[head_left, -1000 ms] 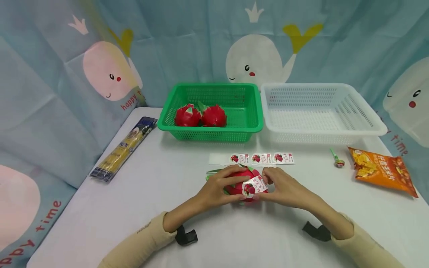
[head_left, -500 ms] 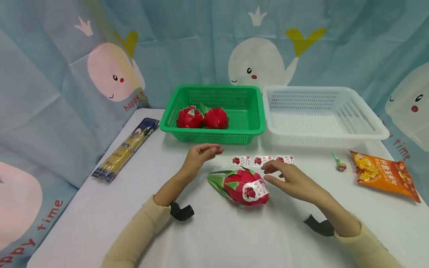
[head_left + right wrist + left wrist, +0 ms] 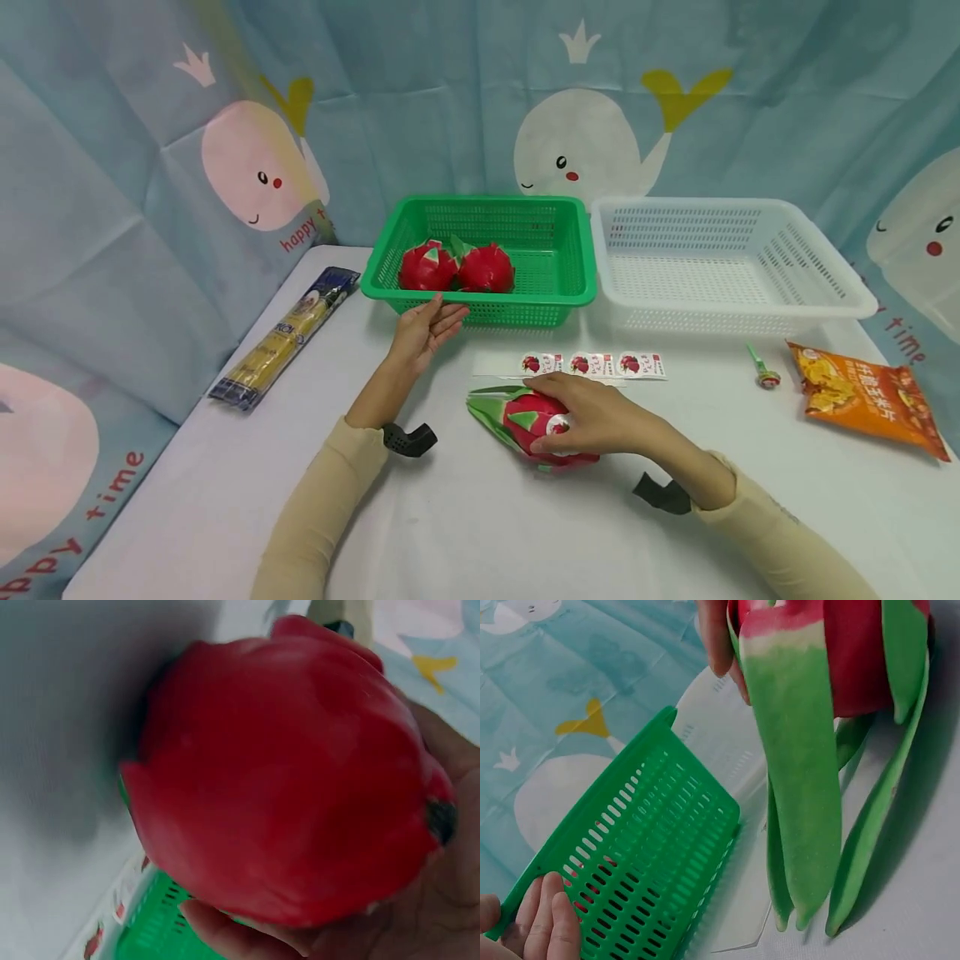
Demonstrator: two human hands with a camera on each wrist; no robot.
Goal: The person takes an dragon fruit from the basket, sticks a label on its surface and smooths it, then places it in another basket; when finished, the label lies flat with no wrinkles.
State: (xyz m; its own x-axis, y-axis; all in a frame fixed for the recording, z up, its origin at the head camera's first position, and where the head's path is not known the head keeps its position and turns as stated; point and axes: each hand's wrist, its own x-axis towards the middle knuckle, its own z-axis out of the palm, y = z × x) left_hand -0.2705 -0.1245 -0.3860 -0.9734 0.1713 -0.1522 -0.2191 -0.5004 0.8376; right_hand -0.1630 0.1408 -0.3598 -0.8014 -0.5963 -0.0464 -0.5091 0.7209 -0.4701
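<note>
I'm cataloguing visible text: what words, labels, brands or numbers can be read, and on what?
"happy": the curtain
"time": the curtain
"玉米片": the orange bag, rest unclear
Yellow packet: lettering too blurred
Three stickers: print too small
Label on the dragon fruit: partly covered, unreadable
No readable numbers.

Dragon fruit (image 3: 525, 421) before sticker strip (image 3: 592, 366), baskets (image 3: 532, 297) behind; noodle packet (image 3: 285, 337) left, lollipop (image 3: 767, 379) and snack bag (image 3: 870, 400) right.

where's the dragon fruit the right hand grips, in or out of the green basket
Out: the right hand grips the dragon fruit in front of the green basket.
</note>
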